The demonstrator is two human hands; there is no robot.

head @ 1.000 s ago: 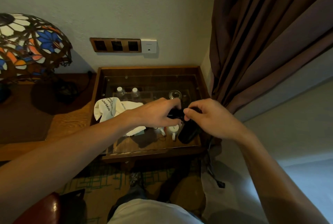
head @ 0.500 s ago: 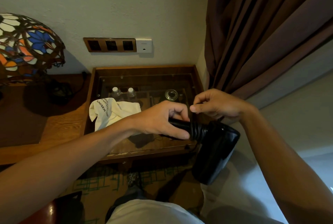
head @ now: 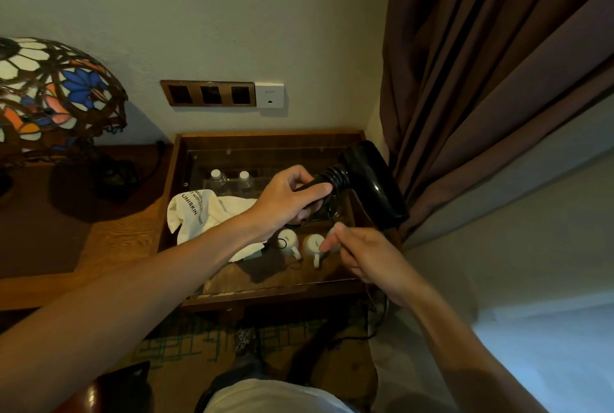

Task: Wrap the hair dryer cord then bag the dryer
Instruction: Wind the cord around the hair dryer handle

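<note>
My left hand (head: 288, 200) grips the handle of the black hair dryer (head: 372, 186) and holds it up over the glass-topped cabinet, with the barrel pointing right and down toward the curtain. Several turns of cord are wound round the handle next to the body. Lower and to the right, my right hand (head: 368, 256) pinches the black cord (head: 377, 319), which runs from the handle through my fingers and down to the floor. A white cloth bag (head: 202, 213) printed UNISKIN lies crumpled on the glass, left of my left hand.
Two white cups (head: 299, 244) and two water bottles (head: 231, 180) sit under the glass of the wooden cabinet (head: 265, 294). A stained-glass lamp (head: 50, 96) stands at the left. A brown curtain (head: 481, 80) hangs right of the dryer. Wall sockets (head: 212, 93) are above.
My left hand has raised the dryer and swung its body up toward the curtain. My right hand has dropped from above the handle to below it, drawing the cord down.
</note>
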